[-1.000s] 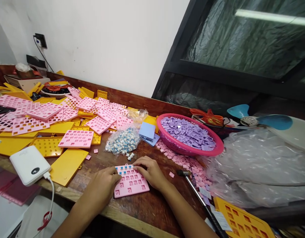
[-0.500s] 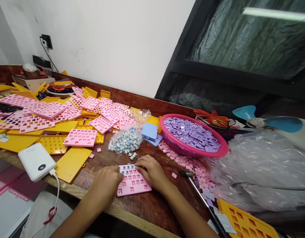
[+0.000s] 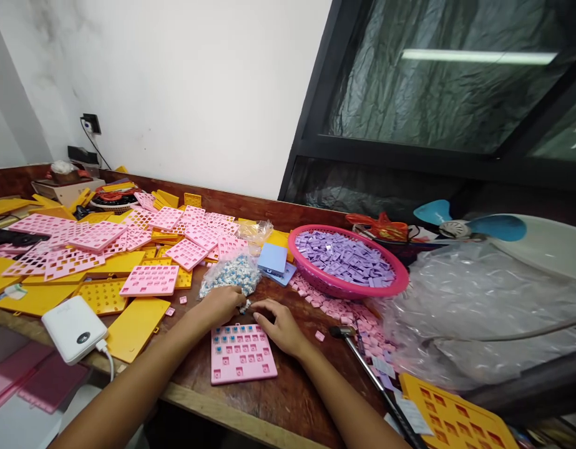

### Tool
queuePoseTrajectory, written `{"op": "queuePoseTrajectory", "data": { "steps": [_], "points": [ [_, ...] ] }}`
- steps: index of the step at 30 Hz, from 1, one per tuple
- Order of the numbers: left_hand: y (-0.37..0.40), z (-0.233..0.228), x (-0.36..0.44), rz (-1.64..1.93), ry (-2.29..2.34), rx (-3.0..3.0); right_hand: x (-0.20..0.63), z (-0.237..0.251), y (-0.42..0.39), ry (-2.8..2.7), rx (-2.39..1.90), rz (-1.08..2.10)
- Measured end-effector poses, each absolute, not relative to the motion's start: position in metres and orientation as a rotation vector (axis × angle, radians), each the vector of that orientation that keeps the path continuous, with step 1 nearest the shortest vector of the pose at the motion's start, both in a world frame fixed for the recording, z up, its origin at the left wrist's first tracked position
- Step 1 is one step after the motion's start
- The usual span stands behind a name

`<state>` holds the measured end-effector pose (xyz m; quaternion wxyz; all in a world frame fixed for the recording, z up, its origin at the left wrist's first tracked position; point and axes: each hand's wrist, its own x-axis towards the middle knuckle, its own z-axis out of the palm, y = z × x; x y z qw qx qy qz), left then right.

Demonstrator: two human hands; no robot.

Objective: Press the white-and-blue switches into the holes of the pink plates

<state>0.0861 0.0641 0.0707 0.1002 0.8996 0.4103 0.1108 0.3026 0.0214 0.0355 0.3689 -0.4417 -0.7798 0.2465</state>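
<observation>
We are reaching both hands, left (image 3: 221,304) and right (image 3: 281,323), to loose switches (image 3: 245,305) just behind the pink plate (image 3: 241,352). Fingers are curled, grip unclear. Only its back row is filled; other rows are waiting.

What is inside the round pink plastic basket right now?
The round pink plastic basket is heaped with small lilac square keycaps. They cover its floor completely, so whatever lies under the heap cannot be seen.

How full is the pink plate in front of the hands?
Mostly empty: the pink plate has blue-topped switches only along its top row; the other sockets show open.
</observation>
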Motion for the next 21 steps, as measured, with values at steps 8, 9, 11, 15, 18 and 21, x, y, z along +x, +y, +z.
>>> {"op": "queuePoseTrajectory", "data": {
  "steps": [8, 9, 11, 15, 18, 21],
  "points": [
    [0.073, 0.050, 0.079, 0.374, 1.165, 2.587, 0.291, 0.030, 0.028, -2.086, -1.080, 0.615],
    [0.073, 0.049, 0.078, 0.371, 1.167, 2.574, 0.289, 0.029, 0.029, -2.099, -1.089, 0.612],
    [0.074, 0.049, 0.075, 0.364, 1.185, 2.546, 0.286, 0.027, 0.031, -2.129, -1.116, 0.586],
    [0.068, 0.063, 0.067, 0.387, 1.233, 2.496, 0.288, 0.021, 0.035, -2.122, -1.180, 0.518],
    [0.047, 0.082, 0.060, 0.443, 1.289, 2.470, 0.297, 0.018, 0.039, -2.041, -1.263, 0.525],
    [0.012, 0.092, 0.057, 0.498, 1.329, 2.461, 0.307, 0.017, 0.043, -1.991, -1.353, 0.549]
  ]
}}
